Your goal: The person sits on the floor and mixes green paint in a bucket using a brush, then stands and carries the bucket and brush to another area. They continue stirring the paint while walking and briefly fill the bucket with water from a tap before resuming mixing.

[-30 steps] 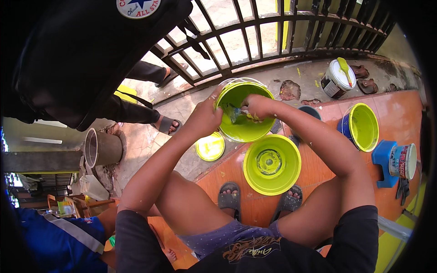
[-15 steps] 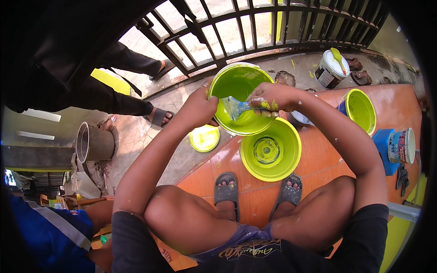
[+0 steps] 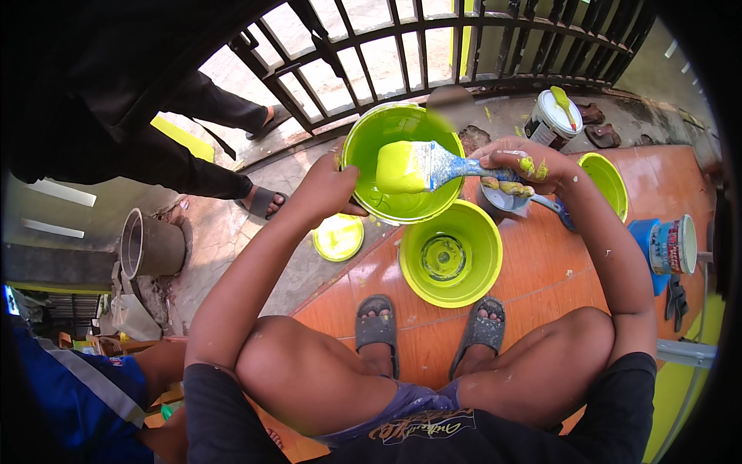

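My left hand (image 3: 338, 182) grips the rim of a tilted paint bucket (image 3: 375, 124), its inside coated in bright lime-green paint. A blue-handled paintbrush (image 3: 456, 168) is held by my right hand (image 3: 533, 166), whose fingers are smeared with the same paint. The brush's wide bristles, loaded with green, lie across the bucket's mouth. Just below, a second green-coated bucket (image 3: 483, 278) stands on the orange tiles, with a ring of paint at its bottom. A small grey pot (image 3: 498, 199) is partly hidden beneath my right hand.
At the back right is a white paint can (image 3: 550, 124) with a green brush on its lid. Another green-lined bucket (image 3: 607, 182) and a blue container (image 3: 649, 255) stand right. A round green-painted lid (image 3: 338, 237) and a grey bucket (image 3: 158, 246) are left. People stand and sit at left.
My right hand has lifted the paintbrush out of the bucket and drawn it right. Its bristles now show, thick with green paint. The left hand stays on the rim.
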Tool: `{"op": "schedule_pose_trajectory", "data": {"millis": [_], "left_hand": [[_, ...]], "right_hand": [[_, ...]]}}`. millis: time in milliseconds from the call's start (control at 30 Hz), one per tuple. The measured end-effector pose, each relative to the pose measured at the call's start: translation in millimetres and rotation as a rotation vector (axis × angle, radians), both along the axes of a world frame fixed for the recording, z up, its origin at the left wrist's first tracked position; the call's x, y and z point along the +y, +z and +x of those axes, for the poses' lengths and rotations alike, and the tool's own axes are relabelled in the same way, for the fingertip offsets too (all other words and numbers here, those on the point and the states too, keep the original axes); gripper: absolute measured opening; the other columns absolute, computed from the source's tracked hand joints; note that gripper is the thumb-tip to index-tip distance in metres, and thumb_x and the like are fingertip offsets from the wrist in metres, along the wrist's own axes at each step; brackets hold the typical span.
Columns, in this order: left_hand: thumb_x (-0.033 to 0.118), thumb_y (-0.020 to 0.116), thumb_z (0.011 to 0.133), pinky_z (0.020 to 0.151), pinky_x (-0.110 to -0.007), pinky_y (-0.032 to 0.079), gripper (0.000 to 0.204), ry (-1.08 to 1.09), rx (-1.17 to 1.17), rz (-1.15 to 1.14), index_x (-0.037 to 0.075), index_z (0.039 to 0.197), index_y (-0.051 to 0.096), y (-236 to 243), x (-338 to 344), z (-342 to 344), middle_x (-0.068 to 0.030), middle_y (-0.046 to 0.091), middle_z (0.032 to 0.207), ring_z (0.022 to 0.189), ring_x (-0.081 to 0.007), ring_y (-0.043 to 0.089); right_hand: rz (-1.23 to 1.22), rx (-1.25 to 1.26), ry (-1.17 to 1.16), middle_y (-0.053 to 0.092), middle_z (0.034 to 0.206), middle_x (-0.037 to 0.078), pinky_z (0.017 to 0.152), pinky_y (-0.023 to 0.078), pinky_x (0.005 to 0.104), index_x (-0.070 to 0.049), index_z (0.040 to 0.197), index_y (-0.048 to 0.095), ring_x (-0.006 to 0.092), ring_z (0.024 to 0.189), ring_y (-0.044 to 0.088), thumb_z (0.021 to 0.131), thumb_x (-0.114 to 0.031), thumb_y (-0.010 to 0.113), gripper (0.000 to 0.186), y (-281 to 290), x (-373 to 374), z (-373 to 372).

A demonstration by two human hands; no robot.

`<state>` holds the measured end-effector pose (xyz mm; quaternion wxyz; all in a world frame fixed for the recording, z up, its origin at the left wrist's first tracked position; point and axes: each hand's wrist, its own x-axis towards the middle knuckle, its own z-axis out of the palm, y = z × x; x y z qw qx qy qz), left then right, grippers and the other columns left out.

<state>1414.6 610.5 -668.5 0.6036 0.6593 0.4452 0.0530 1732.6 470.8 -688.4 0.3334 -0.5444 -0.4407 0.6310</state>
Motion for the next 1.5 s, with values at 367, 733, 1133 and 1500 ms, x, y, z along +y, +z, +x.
{"op": "schedule_pose_trajectory", "data": {"millis": [367,733,1133,1500], "left_hand": [[0.006,0.044,0.1,0.07,-0.036,0.068,0.054,0.086,-0.032,-0.03,0.004,0.152,0.031,-8,2,-10,-0.0211,0.058,0.129,0.101,-0.0296,0.071],[0.008,0.045,0.101,0.07,-0.034,0.068,0.051,0.092,0.023,-0.068,0.002,0.15,0.033,-24,11,-15,-0.019,0.059,0.129,0.102,-0.028,0.071],[0.008,0.046,0.1,0.066,-0.031,0.067,0.048,0.048,0.047,0.005,-0.003,0.146,0.037,-29,7,-9,-0.0211,0.061,0.123,0.091,-0.0266,0.073],[0.008,0.045,0.1,0.065,-0.03,0.067,0.047,0.025,-0.021,0.044,-0.005,0.145,0.037,-23,-2,-8,-0.0205,0.063,0.12,0.09,-0.0255,0.073]], "right_hand": [[-0.018,0.024,-0.034,0.072,0.1,0.011,0.074,0.054,0.0234,0.006,0.12,0.068,0.0123,0.085,0.068,0.092,-0.023,0.061,0.04,-11,-43,35],[-0.231,-0.087,0.209,0.065,0.077,0.005,0.052,0.044,0.0234,0.003,0.119,0.07,0.0087,0.06,0.057,0.093,-0.019,0.062,0.034,-23,-84,50],[-0.128,-1.121,0.655,0.073,0.099,0.02,0.081,0.058,0.0456,-0.003,0.105,0.074,0.0351,0.093,0.072,0.086,-0.018,0.064,0.026,-139,-60,-81],[-0.128,-1.217,0.766,0.074,0.1,0.019,0.079,0.059,0.0447,-0.003,0.103,0.075,0.0347,0.094,0.073,0.085,-0.017,0.065,0.025,-139,-58,-88]]}}
